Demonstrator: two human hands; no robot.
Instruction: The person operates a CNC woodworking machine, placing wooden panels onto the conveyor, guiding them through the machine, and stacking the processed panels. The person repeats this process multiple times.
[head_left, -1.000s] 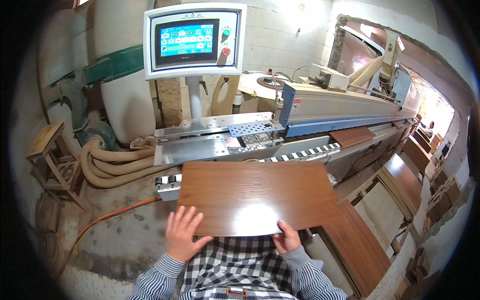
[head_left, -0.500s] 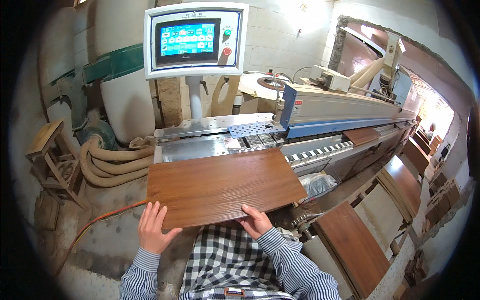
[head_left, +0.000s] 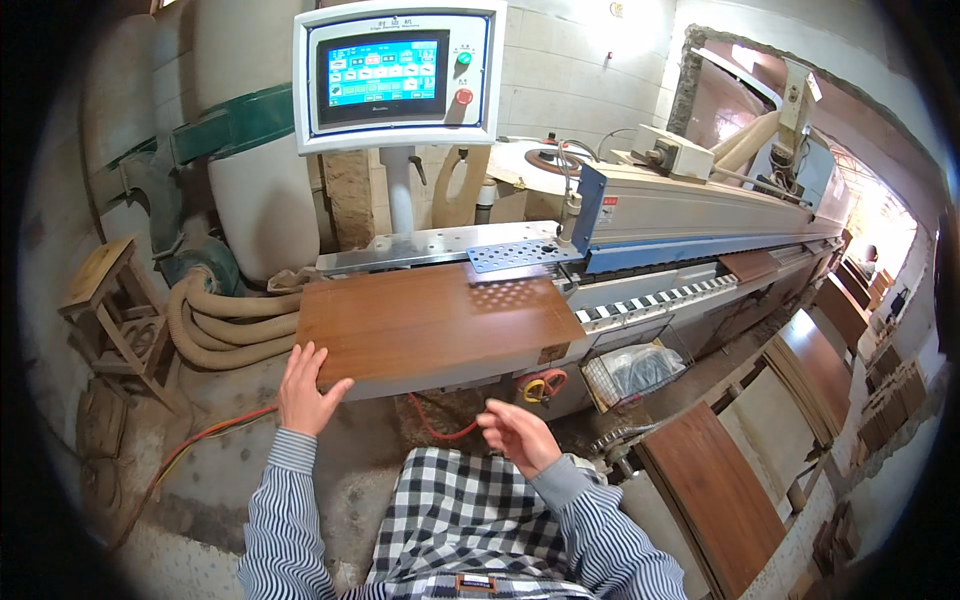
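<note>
A brown wood-grain board [head_left: 420, 325] lies flat on the near end of a long edge-banding machine [head_left: 700, 220], its far edge beneath a perforated blue plate [head_left: 508, 254]. Against the board's near left corner rests my left hand [head_left: 309, 390], fingers stretched out and thumb spread, not wrapped round it. My right hand [head_left: 522, 437] hovers below the near edge, apart from the board, with loosely bent fingers and nothing in it. Above the machine's left end stands a control panel [head_left: 400, 75] with a lit screen, a green button and a red one.
A second brown board [head_left: 750, 265] lies farther along the machine. More boards [head_left: 715, 490] are stacked at the right. Below the machine's edge hangs a wire basket [head_left: 640, 372] with plastic in it. Ribbed hoses [head_left: 200, 325] and a wooden stool [head_left: 115, 310] stand left. A red hose [head_left: 440, 432] crosses the floor.
The board has moved away from me onto the machine and under the perforated plate. My right hand has let go of its near edge; my left hand has followed the corner forward.
</note>
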